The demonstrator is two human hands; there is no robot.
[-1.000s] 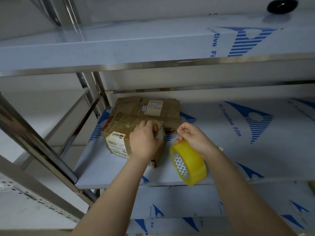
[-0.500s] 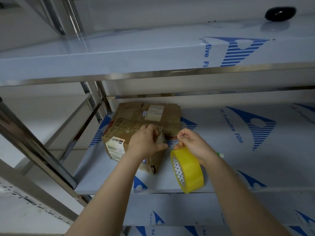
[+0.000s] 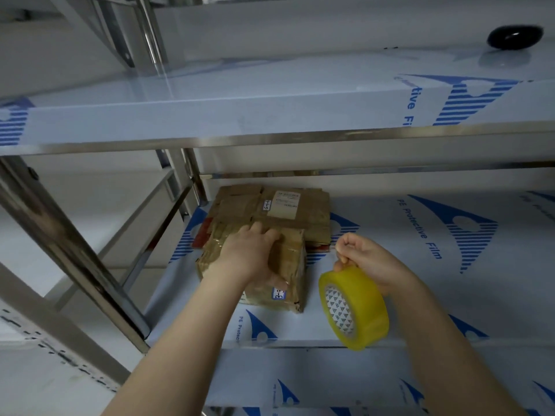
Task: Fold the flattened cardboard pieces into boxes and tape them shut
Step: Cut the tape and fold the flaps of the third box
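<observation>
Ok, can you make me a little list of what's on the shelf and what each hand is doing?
left hand: holds the box, fingers over its top, thumb on the near side
right hand: grips the yellow tape roll, to the right of the box and apart from it
box: brown, folded up, standing on the middle shelf
flat cardboard: stacked just behind the box, with a white label on top
upper shelf: a black round thing sits at its far right
</observation>
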